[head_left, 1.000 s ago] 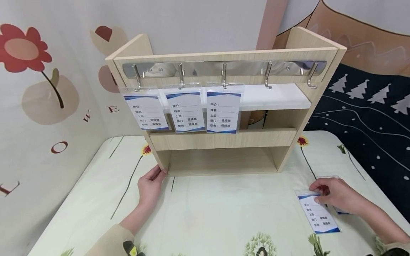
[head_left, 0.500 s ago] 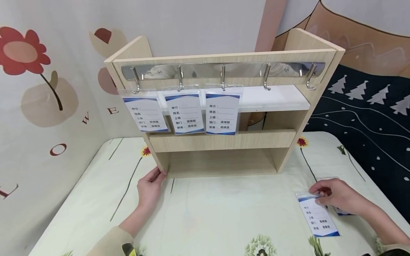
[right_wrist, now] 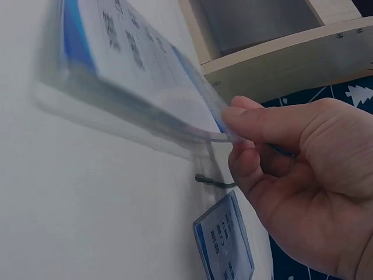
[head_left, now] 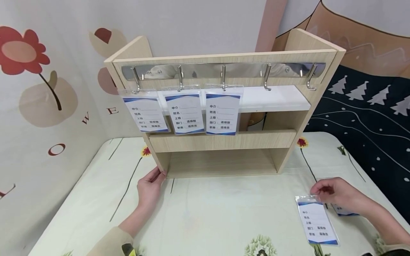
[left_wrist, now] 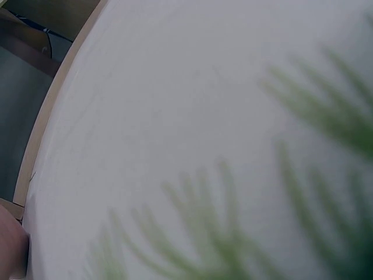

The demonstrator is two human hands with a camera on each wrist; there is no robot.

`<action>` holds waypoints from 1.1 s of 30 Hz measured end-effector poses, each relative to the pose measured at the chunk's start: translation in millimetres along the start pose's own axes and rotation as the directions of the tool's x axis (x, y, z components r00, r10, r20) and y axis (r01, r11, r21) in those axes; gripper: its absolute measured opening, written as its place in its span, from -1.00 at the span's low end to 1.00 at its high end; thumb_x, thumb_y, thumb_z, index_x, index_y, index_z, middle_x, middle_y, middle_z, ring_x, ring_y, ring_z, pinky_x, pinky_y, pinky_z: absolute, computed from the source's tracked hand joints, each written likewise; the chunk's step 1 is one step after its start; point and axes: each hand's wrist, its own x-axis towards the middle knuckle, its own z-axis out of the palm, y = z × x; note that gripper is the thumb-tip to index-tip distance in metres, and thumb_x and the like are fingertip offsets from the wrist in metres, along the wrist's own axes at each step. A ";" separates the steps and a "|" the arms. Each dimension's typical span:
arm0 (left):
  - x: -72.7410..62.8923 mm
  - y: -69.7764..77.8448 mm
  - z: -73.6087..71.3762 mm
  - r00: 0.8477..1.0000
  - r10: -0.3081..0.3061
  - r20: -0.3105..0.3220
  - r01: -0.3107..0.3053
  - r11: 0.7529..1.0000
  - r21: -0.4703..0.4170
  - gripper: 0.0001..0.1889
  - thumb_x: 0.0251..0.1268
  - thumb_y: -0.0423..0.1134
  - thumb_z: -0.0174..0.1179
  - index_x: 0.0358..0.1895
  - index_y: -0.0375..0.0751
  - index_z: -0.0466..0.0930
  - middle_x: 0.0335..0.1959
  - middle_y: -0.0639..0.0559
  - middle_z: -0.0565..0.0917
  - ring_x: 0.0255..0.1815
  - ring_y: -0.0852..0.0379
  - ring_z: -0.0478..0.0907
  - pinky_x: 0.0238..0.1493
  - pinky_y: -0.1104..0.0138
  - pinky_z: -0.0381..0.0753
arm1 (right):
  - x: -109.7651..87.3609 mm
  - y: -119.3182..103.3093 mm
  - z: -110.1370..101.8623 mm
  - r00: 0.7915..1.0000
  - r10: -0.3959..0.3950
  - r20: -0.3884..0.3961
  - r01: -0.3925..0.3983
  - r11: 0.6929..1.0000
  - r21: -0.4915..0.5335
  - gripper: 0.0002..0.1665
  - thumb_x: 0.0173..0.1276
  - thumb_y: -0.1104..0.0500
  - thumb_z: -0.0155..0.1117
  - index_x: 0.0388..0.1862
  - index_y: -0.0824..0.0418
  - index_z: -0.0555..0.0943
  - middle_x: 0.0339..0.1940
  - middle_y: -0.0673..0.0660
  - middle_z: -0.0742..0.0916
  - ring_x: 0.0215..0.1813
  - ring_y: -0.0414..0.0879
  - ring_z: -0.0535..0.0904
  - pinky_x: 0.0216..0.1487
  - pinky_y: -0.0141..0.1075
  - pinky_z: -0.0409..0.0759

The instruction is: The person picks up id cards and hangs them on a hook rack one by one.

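Note:
My right hand (head_left: 342, 195) pinches the top edge of a clear-sleeved name badge (head_left: 317, 222) between thumb and fingers. In the right wrist view that badge (right_wrist: 145, 64) is tilted up off the cloth. Partly behind the hand, another badge (head_left: 344, 210) lies on the cloth. My left hand (head_left: 150, 188) grips the lower left corner of a small wooden shelf (head_left: 224, 140). Three badges hang in a row from the shelf's metal hook rail (head_left: 201, 70): a left one (head_left: 147, 113), a middle one (head_left: 185, 113) and a right one (head_left: 223, 113).
Two bare hooks, one (head_left: 267, 77) right of the hung badges and one (head_left: 310, 76) at the rail's end, stick out. A white board (head_left: 272, 99) sits behind them. Pale flowered cloth (head_left: 208, 213) covers the surface, with printed curtains (head_left: 198, 25) behind.
My right hand has lifted the top of the name badge, and its lower end has swung toward me. The left hand stays at the shelf's corner.

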 end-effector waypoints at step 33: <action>-0.2 -0.3 0.1 1.000 0.008 -0.007 -0.008 1.000 -0.008 -0.58 0.43 -0.46 0.25 0.31 -0.43 0.55 0.19 -0.35 0.62 -0.04 0.39 0.66 -0.04 0.58 0.64 | -1.0 -15.0 -7.2 0.961 -0.171 -0.216 0.176 0.984 0.002 -0.79 0.36 0.47 0.34 -0.05 0.39 0.72 -0.16 -0.02 0.79 -0.23 -0.25 0.64 -0.25 -0.48 0.66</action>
